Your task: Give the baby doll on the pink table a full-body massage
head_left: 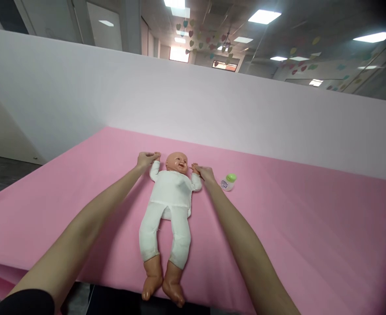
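A baby doll [173, 188] with a white cloth body lies on its back on a pink-covered table [287, 227], head away from me and feet at the near edge. My left hand [146, 159] is closed on the doll's hand at the left, beside its head. On the other side, my right hand [206, 172] pinches the doll's other hand. Both doll arms are bent upward. To the right of my right hand stands a small clear bottle [227, 182] with a green cap and a printed label.
Behind the table rises a white partition [193, 113], which also runs along the left. Beyond it are ceiling lights and hanging heart-shaped decorations [193, 39]. The pink cover hangs over the table's near edge, close to my body.
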`<state>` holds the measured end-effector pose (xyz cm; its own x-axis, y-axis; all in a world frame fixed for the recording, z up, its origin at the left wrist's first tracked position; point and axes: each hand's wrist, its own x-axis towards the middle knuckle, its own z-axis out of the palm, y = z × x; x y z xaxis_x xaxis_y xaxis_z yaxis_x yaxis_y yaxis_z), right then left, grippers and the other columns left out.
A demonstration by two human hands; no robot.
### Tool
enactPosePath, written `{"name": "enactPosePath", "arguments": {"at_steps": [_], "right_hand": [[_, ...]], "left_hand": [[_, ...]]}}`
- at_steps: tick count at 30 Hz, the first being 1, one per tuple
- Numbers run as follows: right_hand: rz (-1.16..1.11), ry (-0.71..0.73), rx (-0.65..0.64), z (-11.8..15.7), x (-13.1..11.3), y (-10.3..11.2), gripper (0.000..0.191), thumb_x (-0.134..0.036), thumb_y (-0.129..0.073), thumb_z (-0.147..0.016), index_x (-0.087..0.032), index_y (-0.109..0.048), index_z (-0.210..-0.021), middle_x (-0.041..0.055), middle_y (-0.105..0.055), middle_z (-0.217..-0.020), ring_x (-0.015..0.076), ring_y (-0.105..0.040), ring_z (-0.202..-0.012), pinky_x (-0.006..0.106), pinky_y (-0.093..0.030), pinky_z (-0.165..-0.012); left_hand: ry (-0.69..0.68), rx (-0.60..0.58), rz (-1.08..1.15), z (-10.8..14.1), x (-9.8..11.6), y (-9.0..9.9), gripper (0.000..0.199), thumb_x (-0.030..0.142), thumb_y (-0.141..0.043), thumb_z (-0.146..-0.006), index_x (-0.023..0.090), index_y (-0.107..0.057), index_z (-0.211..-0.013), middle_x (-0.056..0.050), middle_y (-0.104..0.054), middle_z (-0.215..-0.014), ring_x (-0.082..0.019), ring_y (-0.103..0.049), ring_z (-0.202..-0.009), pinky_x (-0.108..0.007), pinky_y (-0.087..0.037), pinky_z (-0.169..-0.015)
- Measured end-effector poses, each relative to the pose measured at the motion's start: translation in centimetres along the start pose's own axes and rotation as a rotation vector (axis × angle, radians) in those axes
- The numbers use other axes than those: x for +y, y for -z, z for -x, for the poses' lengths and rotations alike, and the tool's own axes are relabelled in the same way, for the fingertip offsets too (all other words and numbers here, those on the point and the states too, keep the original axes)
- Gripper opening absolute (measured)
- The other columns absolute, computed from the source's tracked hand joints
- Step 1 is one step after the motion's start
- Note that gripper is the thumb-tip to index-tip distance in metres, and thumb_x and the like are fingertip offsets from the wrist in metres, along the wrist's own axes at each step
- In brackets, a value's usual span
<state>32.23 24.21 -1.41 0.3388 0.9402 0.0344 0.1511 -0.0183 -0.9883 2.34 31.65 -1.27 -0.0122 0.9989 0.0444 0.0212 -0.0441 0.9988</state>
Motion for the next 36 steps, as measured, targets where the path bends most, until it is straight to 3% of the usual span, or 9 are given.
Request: {"name": "enactPosePath", "arguments": {"at_steps": [5,8,12,17,20,23,28,32,36], "right_hand": [[-0.037,0.209,-0.168,5.1,-2.9,2.9,0.046,-0.053,-0.083,-0.076,-0.016,-0.079,-0.103,0.011,-0.075,-0.118,0.0263,-0.07,-0.112,0.035,-0.056,-0.096],[0.106,0.343,-0.303,9.9,-3.9,4.2,0.033,-0.049,-0.074,-0.086,-0.019,-0.078,-0.1,0.0081,-0.076,-0.111,0.0254,-0.07,-0.106,0.034,-0.055,-0.095],[0.382,0.492,-0.537,15.4,-3.1,5.8,0.027,-0.036,-0.053,-0.101,-0.023,-0.076,-0.106,0.0042,-0.076,-0.106,0.0212,-0.07,-0.099,0.03,-0.053,-0.092],[0.481,0.543,-0.634,18.3,-0.5,6.5,0.034,-0.034,-0.041,-0.107,-0.026,-0.073,-0.112,0.0029,-0.073,-0.109,0.0186,-0.068,-0.099,0.029,-0.051,-0.096],[0.483,0.576,-0.649,18.6,0.8,6.5,0.037,-0.036,-0.038,-0.109,-0.025,-0.074,-0.11,0.0046,-0.073,-0.111,0.0201,-0.068,-0.105,0.032,-0.051,-0.101],[0.467,0.601,-0.611,18.2,1.5,6.6,0.035,-0.036,-0.042,-0.107,-0.027,-0.075,-0.114,0.0047,-0.073,-0.118,0.0224,-0.067,-0.115,0.036,-0.049,-0.108],[0.267,0.502,-0.25,14.5,0.2,5.4,0.03,-0.044,-0.059,-0.099,-0.024,-0.077,-0.113,0.0049,-0.075,-0.117,0.0252,-0.071,-0.111,0.039,-0.054,-0.104],[0.051,0.418,-0.025,8.9,-2.0,2.9,0.038,-0.05,-0.07,-0.089,-0.018,-0.078,-0.108,0.0083,-0.075,-0.119,0.0267,-0.07,-0.114,0.038,-0.054,-0.104],[0.008,0.17,0.084,3.3,-2.0,0.9,0.035,-0.045,-0.079,-0.08,-0.012,-0.078,-0.09,0.0114,-0.078,-0.105,0.0259,-0.072,-0.106,0.034,-0.058,-0.095]], "left_hand": [[-0.283,-0.189,0.015,5.6,3.2,3.4,0.053,0.055,-0.093,-0.066,0.017,-0.082,-0.102,-0.012,-0.078,-0.111,-0.032,-0.072,-0.107,-0.044,-0.059,-0.098],[-0.428,-0.318,-0.139,10.0,3.8,5.7,0.044,0.055,-0.087,-0.075,0.02,-0.083,-0.102,-0.01,-0.079,-0.109,-0.031,-0.073,-0.104,-0.043,-0.06,-0.097],[-0.626,-0.556,-0.369,14.3,2.7,7.9,0.029,0.049,-0.073,-0.092,0.026,-0.082,-0.107,-0.007,-0.079,-0.106,-0.026,-0.074,-0.099,-0.035,-0.06,-0.095],[-0.825,-0.727,-0.475,15.3,-0.5,9.2,0.023,0.034,-0.063,-0.101,0.028,-0.08,-0.115,-0.007,-0.078,-0.115,-0.024,-0.075,-0.105,-0.032,-0.06,-0.097],[-0.935,-0.701,-0.465,15.0,-2.4,9.6,0.024,0.03,-0.063,-0.101,0.028,-0.079,-0.119,-0.008,-0.074,-0.126,-0.024,-0.072,-0.117,-0.034,-0.059,-0.104],[-0.892,-0.659,-0.427,15.1,-2.8,9.6,0.024,0.031,-0.064,-0.1,0.029,-0.079,-0.119,-0.007,-0.075,-0.124,-0.024,-0.073,-0.116,-0.035,-0.06,-0.104],[-0.622,-0.337,-0.277,14.0,-0.2,7.5,0.028,0.043,-0.071,-0.096,0.026,-0.079,-0.115,-0.008,-0.078,-0.116,-0.027,-0.074,-0.108,-0.038,-0.06,-0.099],[-0.432,-0.011,0.046,9.4,2.1,3.6,0.046,0.048,-0.087,-0.078,0.019,-0.075,-0.112,-0.012,-0.078,-0.11,-0.03,-0.073,-0.108,-0.041,-0.06,-0.096],[-0.258,0.072,0.105,3.6,1.8,0.1,0.04,0.047,-0.09,-0.069,0.015,-0.076,-0.089,-0.014,-0.078,-0.102,-0.029,-0.074,-0.101,-0.039,-0.059,-0.092]]}}
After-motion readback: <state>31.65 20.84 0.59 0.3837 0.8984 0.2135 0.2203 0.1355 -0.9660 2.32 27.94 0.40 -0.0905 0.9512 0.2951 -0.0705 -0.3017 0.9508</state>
